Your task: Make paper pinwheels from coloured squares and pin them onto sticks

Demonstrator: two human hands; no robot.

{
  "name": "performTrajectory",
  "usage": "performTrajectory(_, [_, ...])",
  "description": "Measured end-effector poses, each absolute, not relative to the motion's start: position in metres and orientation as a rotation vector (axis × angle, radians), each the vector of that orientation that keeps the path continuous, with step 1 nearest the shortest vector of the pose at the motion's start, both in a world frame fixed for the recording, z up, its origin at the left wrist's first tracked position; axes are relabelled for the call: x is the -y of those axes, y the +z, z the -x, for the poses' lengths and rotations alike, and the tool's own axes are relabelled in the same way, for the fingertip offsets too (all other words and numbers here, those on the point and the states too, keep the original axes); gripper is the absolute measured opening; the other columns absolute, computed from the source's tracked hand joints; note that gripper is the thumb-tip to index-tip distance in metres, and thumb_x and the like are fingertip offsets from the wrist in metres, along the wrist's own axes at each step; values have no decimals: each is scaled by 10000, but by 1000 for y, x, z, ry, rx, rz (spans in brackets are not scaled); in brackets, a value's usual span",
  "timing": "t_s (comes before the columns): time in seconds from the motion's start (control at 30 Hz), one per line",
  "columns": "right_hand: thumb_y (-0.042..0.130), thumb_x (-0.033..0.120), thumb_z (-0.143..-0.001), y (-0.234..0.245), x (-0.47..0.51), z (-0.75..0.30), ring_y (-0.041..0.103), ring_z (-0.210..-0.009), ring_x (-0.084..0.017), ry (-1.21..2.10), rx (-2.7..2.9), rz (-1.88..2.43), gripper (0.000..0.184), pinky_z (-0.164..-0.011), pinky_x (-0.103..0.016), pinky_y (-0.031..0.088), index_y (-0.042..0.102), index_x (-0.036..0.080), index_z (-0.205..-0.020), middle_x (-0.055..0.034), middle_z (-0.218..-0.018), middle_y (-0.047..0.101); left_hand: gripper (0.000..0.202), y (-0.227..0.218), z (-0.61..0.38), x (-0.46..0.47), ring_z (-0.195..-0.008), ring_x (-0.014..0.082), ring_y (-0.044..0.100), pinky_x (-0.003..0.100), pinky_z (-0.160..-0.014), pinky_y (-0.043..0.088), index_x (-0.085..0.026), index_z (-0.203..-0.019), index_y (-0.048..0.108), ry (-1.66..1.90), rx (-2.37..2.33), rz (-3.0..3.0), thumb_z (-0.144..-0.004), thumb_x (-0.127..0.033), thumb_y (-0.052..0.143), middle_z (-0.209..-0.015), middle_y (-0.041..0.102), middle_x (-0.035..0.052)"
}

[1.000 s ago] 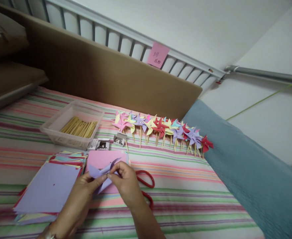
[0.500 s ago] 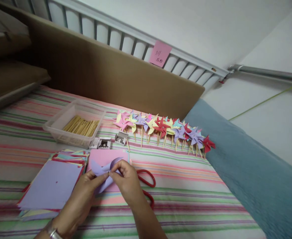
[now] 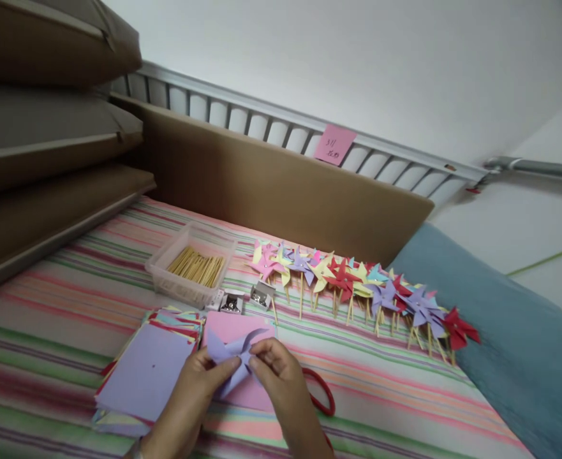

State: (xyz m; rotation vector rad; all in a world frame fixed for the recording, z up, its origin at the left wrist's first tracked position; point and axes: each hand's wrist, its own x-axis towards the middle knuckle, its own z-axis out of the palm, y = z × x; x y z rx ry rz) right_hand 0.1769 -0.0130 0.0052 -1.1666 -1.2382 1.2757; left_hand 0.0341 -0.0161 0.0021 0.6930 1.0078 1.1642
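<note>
Purple paper (image 3: pixel 235 346): up in the air over the pink sheets (image 3: pixel 254 395), gripped from both sides, blades fanned out like a pinwheel's.
Left hand (image 3: pixel 197 386): clamped on the paper's left side, thumb pressed flat close to the centre.
Right hand (image 3: pixel 281 373): pinching too, thumb right at the middle, other fingers curled in behind.
Just changed: thumbs almost meeting half a second ago, now slightly parted, with the folded centre showing between; tall curl by the right hand looser and lower now.
Meaning for the work: folds apparently gathered at the middle and being held there, so probably mid-assembly; no stick seen on this one. Fastener at the centre: too small to tell.
View: swung, too, with more of the brown stack (image 3: pixel 55 121) in at the left.
Small boxes (image 3: pixel 231 304): just beyond the pink sheets, shiny pieces inside.
Sticks (image 3: pixel 194 266): lying in the clear plastic tub (image 3: pixel 154 271), apart from both hands.
Purple-topped pile (image 3: pixel 147 373): just left of the pink sheets, unfolded.
Red scissors (image 3: pixel 329 398): beside the right forearm, partly hidden, untouched by the fingers.
Pinwheels on sticks (image 3: pixel 342 280): bunched in a long row farther off.
</note>
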Motion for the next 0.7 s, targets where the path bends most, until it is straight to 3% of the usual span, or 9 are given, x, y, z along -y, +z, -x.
performTrajectory(0.13, [638,383,-772,11,10,-183,567,-701,-161,1269,1171,1177,204,-667,-275,434,603,185,-801,-28,-749,634,207,8,-27,15,-712,208,634,290,-699,451,-152,-789,740,1152,-1011,-710,-643,-298,738,-752,738,53])
performTrajectory(0.33, [694,463,-696,5,6,-185,590,-703,-197,1191,1117,1265,295,-714,-332,464,612,181,-721,-34,-681,630,231,20,-4,9,-726,202,652,285,-709,470,-130,-819,731,1259,-997,-645,-641,-277,752,-780,740,63])
performTrajectory(0.47, [641,398,-752,17,-6,-175,580,-681,-176,1084,1213,1321,230,-691,-309,456,604,172,-728,-31,-692,631,266,38,34,-2,-717,184,669,252,-693,496,-120,-833,728,1411,-923,-508,-603,-240,785,-765,743,53])
performTrajectory(0.6, [532,329,-821,59,-46,-144,595,-719,-176,890,1535,1263,173,-703,-306,458,592,172,-780,-21,-706,624,217,53,79,-8,-674,184,682,241,-641,528,-125,-774,721,1550,-901,-328,-576,-182,789,-685,733,32])
performTrajectory(0.7, [567,240,-789,80,-95,-105,604,-758,-165,901,1697,1219,92,-723,-289,457,640,184,-795,-4,-777,656,196,57,101,-7,-659,185,689,252,-629,551,-139,-789,715,1562,-895,-244,-597,-132,756,-681,736,27])
